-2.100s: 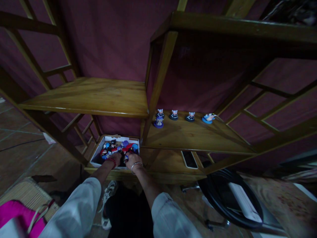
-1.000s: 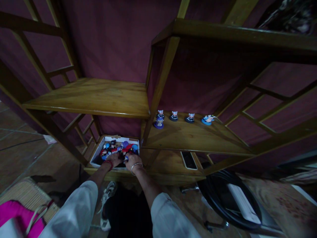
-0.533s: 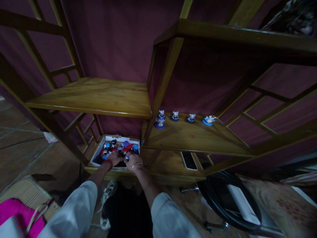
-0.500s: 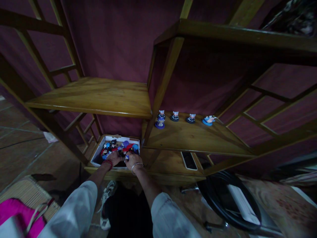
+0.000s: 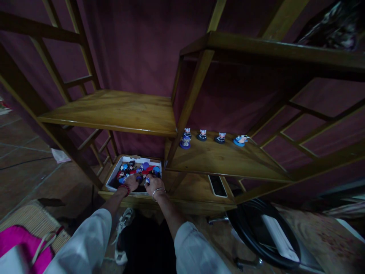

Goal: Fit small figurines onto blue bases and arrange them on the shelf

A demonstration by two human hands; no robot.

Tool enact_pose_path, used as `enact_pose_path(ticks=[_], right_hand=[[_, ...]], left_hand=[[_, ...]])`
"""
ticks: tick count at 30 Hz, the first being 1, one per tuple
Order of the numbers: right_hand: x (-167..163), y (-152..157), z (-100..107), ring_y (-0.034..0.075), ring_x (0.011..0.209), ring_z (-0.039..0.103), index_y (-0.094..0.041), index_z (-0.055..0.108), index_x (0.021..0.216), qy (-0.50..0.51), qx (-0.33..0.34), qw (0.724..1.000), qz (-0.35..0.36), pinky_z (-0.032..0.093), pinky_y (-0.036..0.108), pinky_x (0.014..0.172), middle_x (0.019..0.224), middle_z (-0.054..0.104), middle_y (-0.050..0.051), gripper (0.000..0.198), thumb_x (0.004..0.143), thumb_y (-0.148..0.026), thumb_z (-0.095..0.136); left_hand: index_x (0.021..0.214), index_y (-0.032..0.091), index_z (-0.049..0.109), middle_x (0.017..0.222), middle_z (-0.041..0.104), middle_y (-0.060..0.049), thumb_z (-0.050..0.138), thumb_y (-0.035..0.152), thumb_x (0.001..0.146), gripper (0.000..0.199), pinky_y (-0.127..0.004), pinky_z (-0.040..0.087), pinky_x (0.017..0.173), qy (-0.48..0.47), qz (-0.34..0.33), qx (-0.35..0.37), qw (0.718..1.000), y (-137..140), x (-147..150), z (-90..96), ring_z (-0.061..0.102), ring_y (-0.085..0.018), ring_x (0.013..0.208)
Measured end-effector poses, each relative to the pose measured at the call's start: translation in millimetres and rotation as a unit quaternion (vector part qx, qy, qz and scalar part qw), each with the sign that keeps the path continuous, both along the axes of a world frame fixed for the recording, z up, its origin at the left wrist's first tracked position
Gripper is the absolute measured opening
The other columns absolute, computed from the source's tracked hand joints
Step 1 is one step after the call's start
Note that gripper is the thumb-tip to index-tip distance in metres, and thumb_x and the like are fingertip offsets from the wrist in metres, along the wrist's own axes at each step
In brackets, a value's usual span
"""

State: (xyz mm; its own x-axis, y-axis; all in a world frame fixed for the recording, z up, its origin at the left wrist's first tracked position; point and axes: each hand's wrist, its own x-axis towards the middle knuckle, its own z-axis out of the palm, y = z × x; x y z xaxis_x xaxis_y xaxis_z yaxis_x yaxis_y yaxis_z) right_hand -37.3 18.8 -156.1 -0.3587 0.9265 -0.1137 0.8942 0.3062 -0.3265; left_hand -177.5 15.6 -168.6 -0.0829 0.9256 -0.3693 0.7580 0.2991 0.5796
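A white-sided box [image 5: 113, 177] on the low left shelf holds several small figurines in red, blue, purple and black. Both of my hands reach into its front part. My left hand [image 5: 132, 183], with a red bead bracelet at the wrist, has its fingers closed at a small dark purple figurine [image 5: 139, 178]; the grip is partly hidden. Beside it, my right hand [image 5: 154, 185], wearing a silver bangle, pinches a small white-and-purple figurine [image 5: 147, 180]. On the shelf to the right stand a purple-based figurine [image 5: 185, 142], a blue-based one [image 5: 241, 140] and several dark-based ones [image 5: 220, 137].
A wooden post [image 5: 189, 102] separates the left bay from the right one. Above the box juts a shelf board [image 5: 114, 112]. A phone-like dark rectangle with a white rim [image 5: 218, 185] lies low on the right. A black chair [image 5: 242, 224] stands at the lower right.
The view has shifted slightly. My hands stay in the box, and the purple figurine at my left fingertips shows more clearly. The figurines on the shelf have not moved.
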Motion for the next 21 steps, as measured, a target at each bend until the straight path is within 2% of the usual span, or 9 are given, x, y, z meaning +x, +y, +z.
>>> enact_pose_path(ticks=[6,9,14,21], right_hand=[[0.4,-1.3,3.0,0.017,0.082,0.058,-0.026,0.051,0.103,0.004,0.003,1.000,-0.003,0.040,0.024,0.067,0.093,0.062,0.003,0.030,0.073,-0.028,0.048],[0.1,-0.8,3.7,0.016,0.081,0.058,-0.025,0.052,0.101,0.021,0.009,1.000,-0.011,0.039,0.023,0.067,0.093,0.063,0.003,0.028,0.074,-0.028,0.047],[0.9,1.1,3.9,0.014,0.076,0.059,-0.025,0.052,0.099,0.056,0.007,0.997,-0.044,0.038,0.021,0.063,0.084,0.064,0.001,0.025,0.076,-0.029,0.045],[4.1,-2.1,4.5,0.012,0.074,0.059,-0.025,0.052,0.097,0.122,0.035,0.989,-0.071,0.039,0.018,0.063,0.082,0.064,-0.001,0.023,0.076,-0.030,0.044]], left_hand=[[0.112,0.015,0.046,0.072,0.064,-0.004,0.038,0.006,0.069,0.045,-0.025,0.045,0.060,-0.087,0.015,-0.015,0.996,-1.2,-1.2,0.0,0.060,-0.014,0.063],[0.113,0.015,0.046,0.074,0.064,-0.003,0.036,0.005,0.069,0.045,-0.022,0.046,0.057,-0.147,0.022,-0.022,0.989,-0.8,-0.5,2.2,0.061,-0.013,0.063],[0.114,0.015,0.044,0.084,0.064,-0.003,0.034,0.002,0.069,0.048,-0.022,0.047,0.059,-0.221,0.049,-0.006,0.974,0.8,2.1,3.8,0.060,-0.011,0.066],[0.105,0.016,0.052,0.080,0.063,-0.002,0.041,0.003,0.066,0.043,-0.024,0.048,0.065,-0.260,0.086,0.034,0.961,-5.2,7.5,7.3,0.059,-0.011,0.069]])
